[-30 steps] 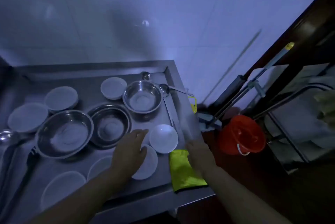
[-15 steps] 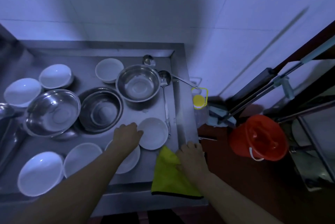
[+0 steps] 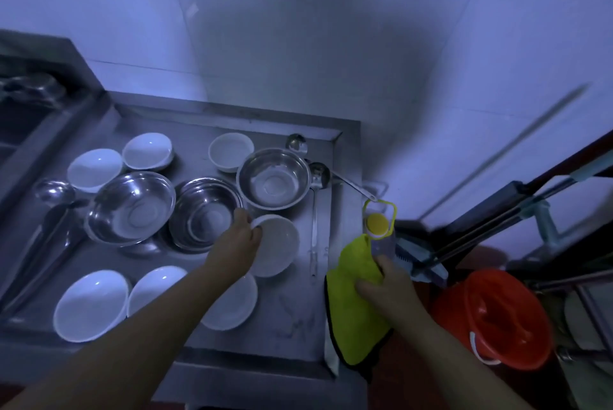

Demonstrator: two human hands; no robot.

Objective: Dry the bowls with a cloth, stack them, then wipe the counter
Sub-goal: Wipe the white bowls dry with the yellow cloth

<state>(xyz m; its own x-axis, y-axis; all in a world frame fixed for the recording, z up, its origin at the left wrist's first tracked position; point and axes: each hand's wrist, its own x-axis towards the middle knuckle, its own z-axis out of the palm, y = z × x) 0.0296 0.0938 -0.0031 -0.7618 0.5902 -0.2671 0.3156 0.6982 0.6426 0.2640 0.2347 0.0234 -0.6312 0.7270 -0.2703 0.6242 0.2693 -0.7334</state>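
bowls (image 3: 132, 207) on counter (image 3: 292, 316) | ladle (image 3: 315, 210) right of them | bucket (image 3: 497, 316) right of counter

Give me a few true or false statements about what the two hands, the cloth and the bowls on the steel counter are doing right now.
1. The left hand grips the rim of a small white ceramic bowl. True.
2. The right hand holds a red sponge. False: it grips a yellow-green cloth.
3. Three shiny steel bowls, such as the rightmost one, sit on the steel counter. True.
4. The orange plastic bucket stands on the counter. False: it is off the counter, to its right.
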